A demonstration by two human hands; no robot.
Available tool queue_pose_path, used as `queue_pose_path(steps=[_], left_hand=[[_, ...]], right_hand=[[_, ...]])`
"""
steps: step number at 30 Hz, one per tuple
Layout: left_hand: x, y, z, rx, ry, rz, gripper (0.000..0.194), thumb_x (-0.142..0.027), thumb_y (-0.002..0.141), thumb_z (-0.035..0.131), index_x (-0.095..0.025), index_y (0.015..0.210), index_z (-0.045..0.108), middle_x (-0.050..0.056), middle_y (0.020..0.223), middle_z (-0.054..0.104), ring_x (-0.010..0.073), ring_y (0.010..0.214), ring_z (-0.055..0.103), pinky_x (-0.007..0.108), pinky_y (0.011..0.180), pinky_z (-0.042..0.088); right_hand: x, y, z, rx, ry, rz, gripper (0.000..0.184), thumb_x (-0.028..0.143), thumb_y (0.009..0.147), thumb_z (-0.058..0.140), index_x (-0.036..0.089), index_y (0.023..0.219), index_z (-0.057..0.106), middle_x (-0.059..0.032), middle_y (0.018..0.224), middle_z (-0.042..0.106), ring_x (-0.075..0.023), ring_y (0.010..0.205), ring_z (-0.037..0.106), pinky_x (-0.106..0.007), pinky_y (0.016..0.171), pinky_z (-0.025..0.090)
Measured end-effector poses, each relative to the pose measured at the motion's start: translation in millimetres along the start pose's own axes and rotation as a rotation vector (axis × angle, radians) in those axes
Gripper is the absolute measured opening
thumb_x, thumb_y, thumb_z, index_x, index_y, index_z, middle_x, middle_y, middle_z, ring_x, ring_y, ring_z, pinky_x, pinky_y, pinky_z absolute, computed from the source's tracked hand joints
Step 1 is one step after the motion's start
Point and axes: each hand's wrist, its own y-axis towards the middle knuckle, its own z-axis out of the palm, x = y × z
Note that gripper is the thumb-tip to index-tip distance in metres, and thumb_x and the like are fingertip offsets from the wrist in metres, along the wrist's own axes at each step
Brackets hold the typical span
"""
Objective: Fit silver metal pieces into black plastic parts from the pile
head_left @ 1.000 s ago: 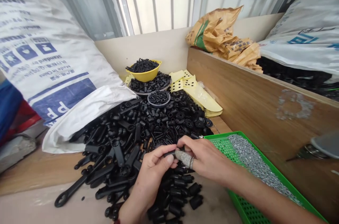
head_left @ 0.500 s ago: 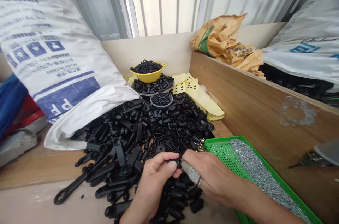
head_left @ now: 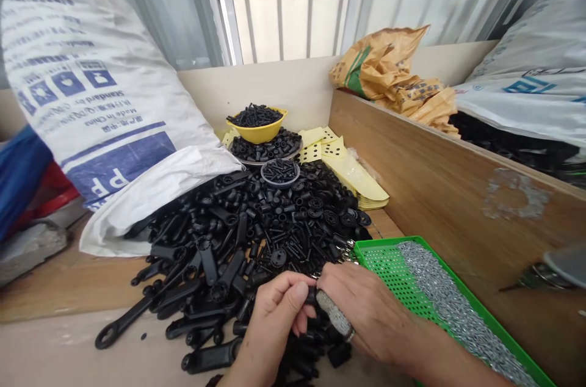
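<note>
My left hand (head_left: 277, 307) is closed in a pinch, thumb against fingers, around a small black plastic part (head_left: 312, 295). My right hand (head_left: 366, 314) meets it from the other side, its fingers curled at the part's end. A grey, rough-looking wrap (head_left: 335, 317) covers one finger of that hand. What else the right fingers may hold is hidden. Below and behind both hands spreads a heap of black plastic pieces (head_left: 293, 216), with crank-like arms, short tubes, discs and screws among them.
A green perforated tray (head_left: 382, 265) holds small silvery metal pieces at the right. A yellow bowl (head_left: 262, 132) and a small clear bowl (head_left: 280, 182) hold black parts. A white sack (head_left: 105, 88) leans at the left. A wooden partition (head_left: 412, 161) and a power-driver tip (head_left: 526, 280) stand right.
Both hands have shifted slightly right and down while staying together at the black part. The left thumb now lies further over it, so less of the part shows. The view moved a little.
</note>
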Motion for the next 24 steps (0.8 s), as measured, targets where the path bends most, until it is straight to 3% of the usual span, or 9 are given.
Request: queue_pose_path(steps=[7, 13, 15, 19, 24], left_hand=[[1.9, -1.6, 1.3, 0.000, -0.012, 0.051, 0.027, -0.040, 0.074, 0.069, -0.015, 0.083, 0.067, -0.003, 0.054, 0.057, 0.0085, 0.048, 0.048, 0.017, 0.047, 0.038], [3.3, -5.7, -4.8, -0.004, 0.342, 0.369, 0.012, -0.026, 0.079, 0.061, -0.018, 0.081, 0.070, 0.001, 0.069, 0.064, 0.0127, 0.059, 0.055, 0.021, 0.056, 0.042], [6.4, -5.1, -6.1, -0.020, 0.350, 0.375, 0.011, -0.025, 0.080, 0.061, -0.019, 0.082, 0.070, 0.000, 0.068, 0.064, 0.0123, 0.058, 0.054, 0.020, 0.055, 0.042], [10.5, -2.1, -5.9, -0.053, 0.171, 0.232, 0.015, -0.031, 0.079, 0.063, -0.018, 0.084, 0.068, -0.004, 0.052, 0.055, 0.0098, 0.049, 0.050, 0.017, 0.048, 0.040], [0.5, -5.1, -5.5, 0.015, 0.057, 0.091, 0.023, -0.033, 0.072, 0.070, -0.017, 0.089, 0.070, -0.003, 0.057, 0.058, 0.0101, 0.054, 0.053, 0.018, 0.053, 0.044]], right_hand=[[3.6, 1.2, -4.6, 0.201, 0.364, 0.254, 0.019, 0.019, 0.090, 0.032, 0.021, 0.073, 0.040, 0.0005, 0.069, 0.051, -0.0141, 0.059, 0.045, -0.025, 0.056, 0.030], [12.7, 1.0, -5.3, 0.229, 0.443, 0.450, 0.022, 0.020, 0.089, 0.030, 0.022, 0.068, 0.032, -0.0003, 0.067, 0.048, -0.0170, 0.065, 0.045, -0.027, 0.060, 0.033], [14.5, 0.2, -4.5, 0.229, 0.449, 0.430, 0.019, 0.016, 0.088, 0.029, 0.021, 0.071, 0.036, -0.0019, 0.072, 0.051, -0.0177, 0.069, 0.048, -0.028, 0.064, 0.035], [13.6, -1.4, -1.1, 0.182, 0.362, 0.273, 0.017, 0.013, 0.087, 0.030, 0.020, 0.080, 0.043, -0.0033, 0.077, 0.053, -0.0172, 0.068, 0.049, -0.028, 0.062, 0.035], [7.9, -3.6, 2.5, 0.092, 0.175, 0.100, 0.012, 0.010, 0.079, 0.036, 0.019, 0.078, 0.044, -0.0044, 0.073, 0.051, -0.0177, 0.063, 0.047, -0.028, 0.056, 0.034]])
